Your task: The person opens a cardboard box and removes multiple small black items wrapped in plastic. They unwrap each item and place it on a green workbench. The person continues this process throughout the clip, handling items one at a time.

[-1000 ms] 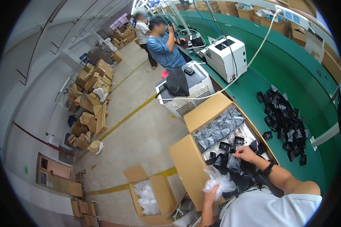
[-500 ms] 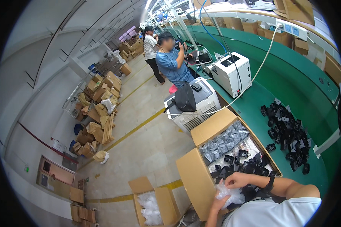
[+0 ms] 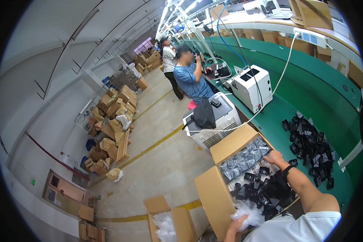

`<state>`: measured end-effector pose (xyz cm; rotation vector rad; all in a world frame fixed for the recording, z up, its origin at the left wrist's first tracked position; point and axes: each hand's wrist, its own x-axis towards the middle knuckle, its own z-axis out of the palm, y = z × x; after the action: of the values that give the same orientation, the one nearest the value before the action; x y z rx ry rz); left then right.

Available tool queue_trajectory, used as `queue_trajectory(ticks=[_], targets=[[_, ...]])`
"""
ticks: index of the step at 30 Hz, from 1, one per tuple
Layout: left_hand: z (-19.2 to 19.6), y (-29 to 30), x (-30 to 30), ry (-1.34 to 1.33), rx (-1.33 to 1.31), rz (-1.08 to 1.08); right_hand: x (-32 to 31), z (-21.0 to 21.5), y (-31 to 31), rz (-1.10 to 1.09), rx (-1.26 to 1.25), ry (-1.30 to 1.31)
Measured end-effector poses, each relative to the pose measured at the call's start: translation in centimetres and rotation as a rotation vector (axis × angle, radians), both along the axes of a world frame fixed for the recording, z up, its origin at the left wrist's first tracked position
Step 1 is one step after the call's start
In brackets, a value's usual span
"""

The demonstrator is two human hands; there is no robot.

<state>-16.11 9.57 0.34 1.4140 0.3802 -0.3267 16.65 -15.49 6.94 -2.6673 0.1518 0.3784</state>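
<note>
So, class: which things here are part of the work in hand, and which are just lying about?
In hand:
open box
black parts inside it
clear bag in left hand
right hand reaching into box

Lying about:
white machine
floor box
carton stacks

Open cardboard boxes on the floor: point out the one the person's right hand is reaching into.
The large open cardboard box beside the green bench, filled with small black parts; the right hand is inside it. The smaller cardboard box holds only clear plastic bags.
</note>
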Motion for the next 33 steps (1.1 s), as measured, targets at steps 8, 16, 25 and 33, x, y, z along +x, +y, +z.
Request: queue_trajectory(ticks=[8,16,25,33], targets=[[-1.0,-2.6,3.9,-0.007,0.077,-0.228,7.6,-16.4,-3.9,-0.422,0.396,0.045],[-1.6,-0.5,-1.3,0.089,-0.085,-0.033,2.2,-11.8,2.0,-0.396,1.14,0.22],[0.8,-1.0,0.3,0.089,0.038,-0.075,1.0,-5.5,0.7,-0.316,0.895,0.133],[1.6,0.1,0.6,0.017,0.097,0.014,-4.4,3.9,-0.1,0.184,0.907,0.232]])
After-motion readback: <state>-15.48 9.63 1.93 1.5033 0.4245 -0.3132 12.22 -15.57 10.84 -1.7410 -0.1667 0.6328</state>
